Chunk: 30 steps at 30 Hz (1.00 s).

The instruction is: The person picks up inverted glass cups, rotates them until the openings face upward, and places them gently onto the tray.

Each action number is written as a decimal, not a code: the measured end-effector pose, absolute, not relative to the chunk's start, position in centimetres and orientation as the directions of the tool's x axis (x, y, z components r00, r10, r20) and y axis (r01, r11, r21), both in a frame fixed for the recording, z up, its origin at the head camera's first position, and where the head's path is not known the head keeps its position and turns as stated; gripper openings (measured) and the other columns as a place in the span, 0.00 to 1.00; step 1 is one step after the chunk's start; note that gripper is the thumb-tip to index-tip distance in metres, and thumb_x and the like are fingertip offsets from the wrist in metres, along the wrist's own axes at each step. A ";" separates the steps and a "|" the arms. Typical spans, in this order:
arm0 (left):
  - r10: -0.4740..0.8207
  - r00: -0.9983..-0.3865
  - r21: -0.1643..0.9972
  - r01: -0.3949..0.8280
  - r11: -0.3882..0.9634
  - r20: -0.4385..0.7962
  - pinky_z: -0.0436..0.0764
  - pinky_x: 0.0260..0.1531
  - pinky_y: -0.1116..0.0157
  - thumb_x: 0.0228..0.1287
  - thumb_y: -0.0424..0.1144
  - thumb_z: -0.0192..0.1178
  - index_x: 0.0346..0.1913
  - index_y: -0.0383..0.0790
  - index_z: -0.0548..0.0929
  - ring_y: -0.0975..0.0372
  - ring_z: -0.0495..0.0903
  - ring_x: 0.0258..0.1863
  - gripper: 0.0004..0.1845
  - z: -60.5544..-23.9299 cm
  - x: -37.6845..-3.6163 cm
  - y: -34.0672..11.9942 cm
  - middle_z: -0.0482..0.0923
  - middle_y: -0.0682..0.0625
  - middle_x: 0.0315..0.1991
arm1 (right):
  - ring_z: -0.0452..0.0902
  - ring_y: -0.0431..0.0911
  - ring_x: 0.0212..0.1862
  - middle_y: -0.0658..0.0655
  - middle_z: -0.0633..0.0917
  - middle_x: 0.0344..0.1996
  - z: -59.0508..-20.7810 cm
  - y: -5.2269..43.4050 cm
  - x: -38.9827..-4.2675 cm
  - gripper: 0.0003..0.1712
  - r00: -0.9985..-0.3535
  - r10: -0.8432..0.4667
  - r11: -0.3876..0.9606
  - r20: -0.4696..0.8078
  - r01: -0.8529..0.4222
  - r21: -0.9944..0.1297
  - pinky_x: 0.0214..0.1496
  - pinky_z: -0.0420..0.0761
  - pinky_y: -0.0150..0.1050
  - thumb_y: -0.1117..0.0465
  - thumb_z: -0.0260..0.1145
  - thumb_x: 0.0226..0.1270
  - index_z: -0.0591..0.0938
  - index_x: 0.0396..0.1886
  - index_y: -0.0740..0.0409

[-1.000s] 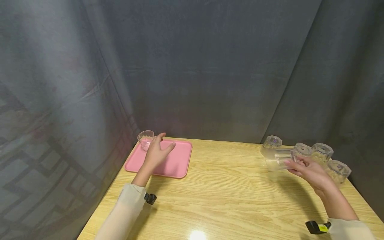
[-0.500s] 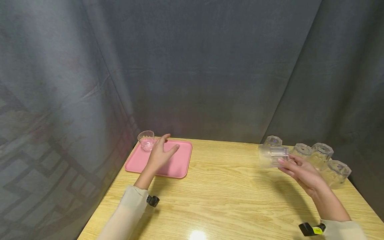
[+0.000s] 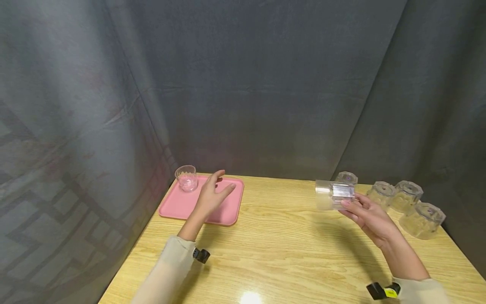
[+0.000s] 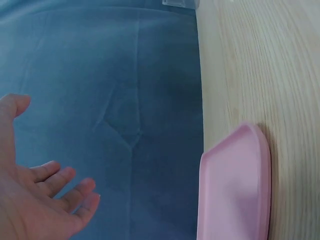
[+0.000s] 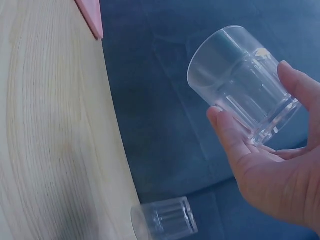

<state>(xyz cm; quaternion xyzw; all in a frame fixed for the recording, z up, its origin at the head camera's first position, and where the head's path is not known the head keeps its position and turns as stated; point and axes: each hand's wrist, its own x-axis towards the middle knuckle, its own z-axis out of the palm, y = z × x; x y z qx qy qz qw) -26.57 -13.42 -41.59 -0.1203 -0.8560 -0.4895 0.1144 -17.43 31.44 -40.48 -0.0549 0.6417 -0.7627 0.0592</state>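
The right hand (image 3: pixel 370 217) has a glass (image 3: pixel 334 195) in its grip, thumb on one side and fingers curled round the other near the base, which leaves the mouth free. The glass lies on its side in the air, mouth turned toward the tray (image 3: pixel 224 211), lifted off the surface (image 3: pixel 288 253) and well apart from the tray. The right wrist view shows the same hold (image 5: pixel 240 85), with nothing inside the glass.

Behind that hand four more glasses (image 3: pixel 406 196) stand mouth down in a loose row at the far side of the surface from the tray, probably kept inverted as stored stock; the one nearest the tray (image 3: pixel 346 177) is partly hidden by the held glass.

The left hand (image 3: pixel 212 197) hangs over the tray with fingers spread and relaxed, holding nothing. It seems not to touch the tray, though the head view is too coarse to be sure. One glass (image 3: pixel 186 178) stands upright at the tray's far corner, just beside that hand, mouth up as if set for use.
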 end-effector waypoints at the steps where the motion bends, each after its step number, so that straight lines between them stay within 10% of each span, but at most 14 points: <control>1: 0.100 -0.944 0.813 0.322 0.485 0.314 0.70 0.67 0.47 0.66 0.54 0.67 0.72 0.41 0.70 0.49 0.71 0.68 0.37 -41.6 -26.6 -13.2 0.72 0.43 0.69 | 0.82 0.35 0.51 0.44 0.77 0.53 -40.5 31.2 -17.4 0.51 -0.987 -0.162 -0.180 0.007 0.022 -0.983 0.54 0.83 0.32 0.69 0.58 0.76 0.30 0.76 0.75; 15: 0.186 -0.918 0.843 0.395 0.365 0.349 0.69 0.68 0.46 0.67 0.46 0.67 0.72 0.38 0.69 0.48 0.72 0.66 0.35 -41.7 -26.1 -10.9 0.71 0.41 0.69 | 0.79 0.32 0.54 0.66 0.55 0.71 -39.9 28.7 -17.8 0.54 -0.984 -0.180 -0.226 -0.010 0.051 -0.973 0.58 0.81 0.33 0.70 0.59 0.75 0.26 0.77 0.69; 22: 0.231 -0.909 0.847 0.409 0.339 0.347 0.71 0.68 0.49 0.67 0.47 0.67 0.72 0.38 0.69 0.49 0.73 0.66 0.34 -41.7 -25.8 -9.7 0.71 0.42 0.69 | 0.80 0.36 0.55 0.46 0.76 0.57 -39.8 27.4 -18.0 0.41 -0.976 -0.209 -0.283 0.057 0.004 -0.959 0.58 0.81 0.33 0.71 0.58 0.75 0.46 0.78 0.67; 30: 0.298 -0.895 0.866 0.415 0.278 0.333 0.71 0.67 0.49 0.68 0.49 0.66 0.73 0.40 0.67 0.50 0.73 0.66 0.35 -41.9 -25.4 -8.4 0.70 0.46 0.70 | 0.80 0.38 0.57 0.47 0.80 0.56 -39.7 25.9 -18.6 0.26 -0.958 -0.259 -0.298 0.120 -0.039 -0.954 0.61 0.80 0.34 0.71 0.57 0.76 0.60 0.69 0.62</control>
